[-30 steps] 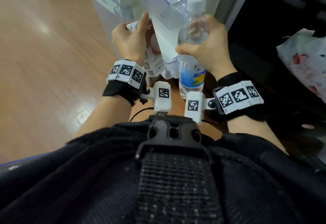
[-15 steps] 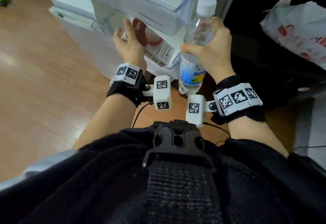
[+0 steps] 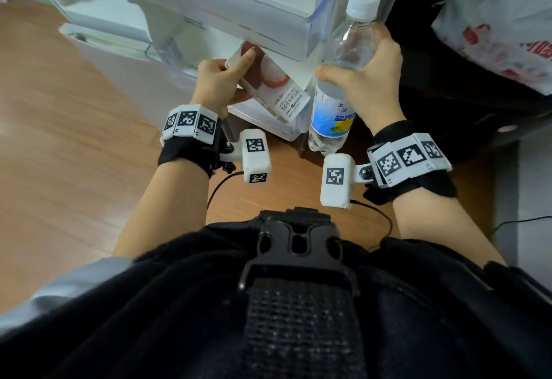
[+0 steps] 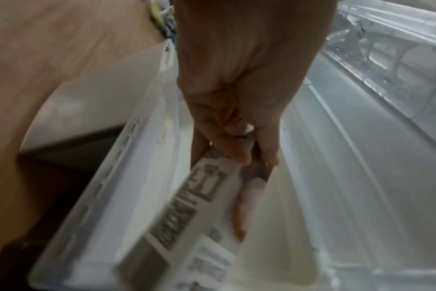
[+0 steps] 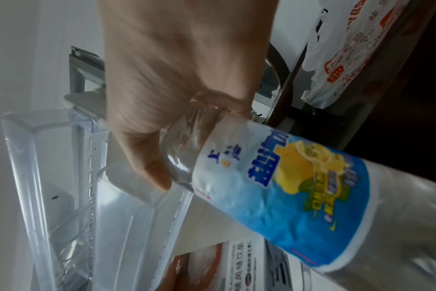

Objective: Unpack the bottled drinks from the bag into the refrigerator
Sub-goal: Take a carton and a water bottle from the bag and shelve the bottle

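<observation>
My left hand grips the top of a white drink carton with a red fruit picture. The carton leans in the lower door shelf of the open refrigerator, under a clear upper door bin. In the left wrist view the left hand pinches the carton inside the white shelf. My right hand holds a clear bottle with a white cap and blue lemon label, upright, just right of the shelf. The right wrist view shows that bottle in my right hand beside the clear bin.
A white plastic bag with red print sits on dark furniture at the right; the same bag shows in the right wrist view. Wooden floor spreads left of the refrigerator door. Cables hang from both wrist cameras.
The left hand has lowered the carton into the lower door shelf and shifted its grip to the carton's top. The right hand keeps the bottle upright beside the door, hardly moved.
</observation>
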Motion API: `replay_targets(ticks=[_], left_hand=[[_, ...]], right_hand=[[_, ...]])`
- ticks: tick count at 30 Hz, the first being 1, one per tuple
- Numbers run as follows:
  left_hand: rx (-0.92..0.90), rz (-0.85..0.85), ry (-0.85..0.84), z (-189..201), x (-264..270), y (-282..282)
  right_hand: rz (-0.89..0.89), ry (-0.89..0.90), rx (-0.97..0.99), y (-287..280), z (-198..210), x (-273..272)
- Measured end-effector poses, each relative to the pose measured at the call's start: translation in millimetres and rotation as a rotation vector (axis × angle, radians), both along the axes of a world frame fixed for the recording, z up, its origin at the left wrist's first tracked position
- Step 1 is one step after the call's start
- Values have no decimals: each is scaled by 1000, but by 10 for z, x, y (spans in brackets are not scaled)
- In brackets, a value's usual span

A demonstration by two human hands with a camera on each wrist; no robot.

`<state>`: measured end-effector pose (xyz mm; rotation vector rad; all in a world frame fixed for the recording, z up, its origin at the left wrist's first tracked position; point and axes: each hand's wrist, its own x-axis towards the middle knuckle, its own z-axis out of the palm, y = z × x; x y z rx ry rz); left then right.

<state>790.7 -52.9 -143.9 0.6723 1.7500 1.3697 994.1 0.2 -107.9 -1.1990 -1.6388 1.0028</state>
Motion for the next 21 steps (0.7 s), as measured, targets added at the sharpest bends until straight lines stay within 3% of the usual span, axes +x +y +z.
replay_targets(ticks=[6, 8, 14, 18, 21], left_hand=[[221, 80, -228, -51, -75, -12], [259, 50, -223, -70, -124, -20], [123, -296, 59, -67, -94, -15], [-110, -635, 457, -8, 15, 91], [-259, -779, 651, 25, 25, 142]], right_hand=[[-10, 19, -4, -11, 6, -14], [-15, 18, -9, -16, 0, -19], [-25, 26, -22, -24, -26, -76], [-56, 41, -23, -12, -47, -72], [-64, 45, -19, 5, -59, -76]])
